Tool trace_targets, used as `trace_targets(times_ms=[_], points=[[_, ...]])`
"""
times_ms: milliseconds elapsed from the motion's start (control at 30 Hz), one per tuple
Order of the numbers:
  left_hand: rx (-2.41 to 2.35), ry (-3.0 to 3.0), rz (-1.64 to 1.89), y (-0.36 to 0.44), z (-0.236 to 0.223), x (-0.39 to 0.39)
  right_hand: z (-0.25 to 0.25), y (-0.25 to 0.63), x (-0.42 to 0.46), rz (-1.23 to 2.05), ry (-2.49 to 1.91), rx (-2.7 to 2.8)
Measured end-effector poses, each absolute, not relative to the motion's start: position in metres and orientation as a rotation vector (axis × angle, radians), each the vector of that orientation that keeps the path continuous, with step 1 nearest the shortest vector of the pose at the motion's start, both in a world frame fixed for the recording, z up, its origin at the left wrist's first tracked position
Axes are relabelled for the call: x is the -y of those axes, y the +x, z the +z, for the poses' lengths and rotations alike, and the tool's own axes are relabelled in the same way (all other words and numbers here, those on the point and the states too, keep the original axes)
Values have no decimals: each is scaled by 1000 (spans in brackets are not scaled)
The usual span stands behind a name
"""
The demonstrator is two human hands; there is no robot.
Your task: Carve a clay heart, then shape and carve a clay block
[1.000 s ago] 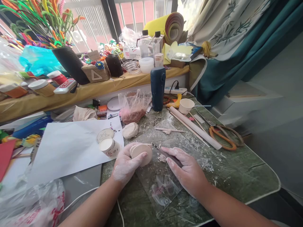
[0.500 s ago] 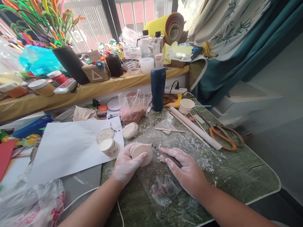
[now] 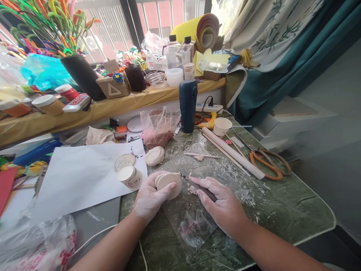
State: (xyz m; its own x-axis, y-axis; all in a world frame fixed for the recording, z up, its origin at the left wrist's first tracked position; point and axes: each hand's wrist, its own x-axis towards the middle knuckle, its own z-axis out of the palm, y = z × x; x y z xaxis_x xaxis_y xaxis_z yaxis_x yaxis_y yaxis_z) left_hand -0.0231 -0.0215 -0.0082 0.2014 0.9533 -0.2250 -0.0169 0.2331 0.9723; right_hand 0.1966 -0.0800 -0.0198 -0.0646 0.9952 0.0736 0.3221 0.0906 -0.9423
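My left hand (image 3: pixel 153 194), dusted white, is closed around a pale round clay piece (image 3: pixel 169 185) that looks like stacked discs, its thumb across the front face. Between the fingers of my right hand (image 3: pixel 218 197) is a carving tool (image 3: pixel 204 188) with a dark handle. Its thin metal tip touches or nearly touches the upper right rim of the clay piece. Pale scrapings (image 3: pixel 192 189) lie beneath the tool on a clear plastic sheet (image 3: pixel 183 226). Beyond my left hand sit a lump of white clay (image 3: pixel 155 156) and a small open white jar (image 3: pixel 130 177).
A dark blue bottle (image 3: pixel 188 107) stands behind the clay, beside a plastic bag of brownish-pink material (image 3: pixel 159 131). To the right lie a white rolling pin (image 3: pixel 234 152), thin sticks, a paper cup (image 3: pixel 222 126) and orange-handled scissors (image 3: pixel 266 165). White paper (image 3: pixel 84 177) covers the left side.
Both hands keep nearly the same place and grip. The tool tip has shifted very slightly at the clay's rim, and the whole view has moved a little.
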Motion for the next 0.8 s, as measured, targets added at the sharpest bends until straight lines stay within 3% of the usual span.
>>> trace_targets(times_ms=[800], points=[[-1188, 1169, 835, -22, -5, 23, -23, 198, 80, 965, -1346, 1596]])
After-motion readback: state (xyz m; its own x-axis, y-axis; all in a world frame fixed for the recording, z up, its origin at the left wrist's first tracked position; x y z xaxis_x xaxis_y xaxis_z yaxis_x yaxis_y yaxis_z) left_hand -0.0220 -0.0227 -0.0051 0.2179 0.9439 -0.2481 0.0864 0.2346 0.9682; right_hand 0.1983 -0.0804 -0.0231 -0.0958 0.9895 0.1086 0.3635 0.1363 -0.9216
